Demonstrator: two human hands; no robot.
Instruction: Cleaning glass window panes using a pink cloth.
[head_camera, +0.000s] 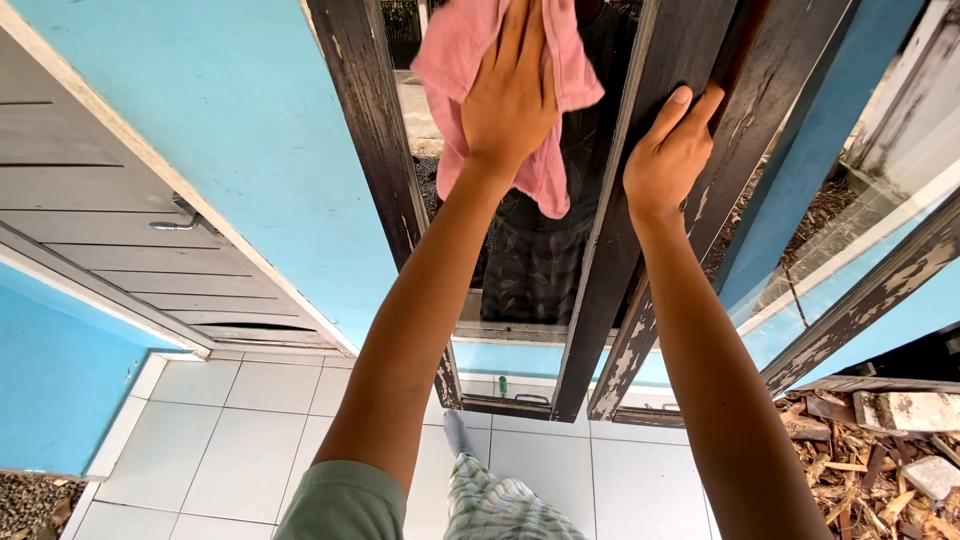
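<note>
My left hand (508, 95) lies flat, fingers spread, pressing a pink cloth (455, 60) against the glass pane (540, 260) of a dark wooden window. The cloth hangs down below my palm. My right hand (668, 150) grips the edge of the dark, peeling window frame (610, 270) beside the pane, thumb on the front and fingers wrapped behind it. The glass reflects a dark-clothed figure.
A light blue wall (270, 130) and a grey louvred shutter (110, 230) are on the left. White floor tiles (250, 430) lie below. A second open window sash (860, 270) stands at right, above wood scraps and rubble (880, 460).
</note>
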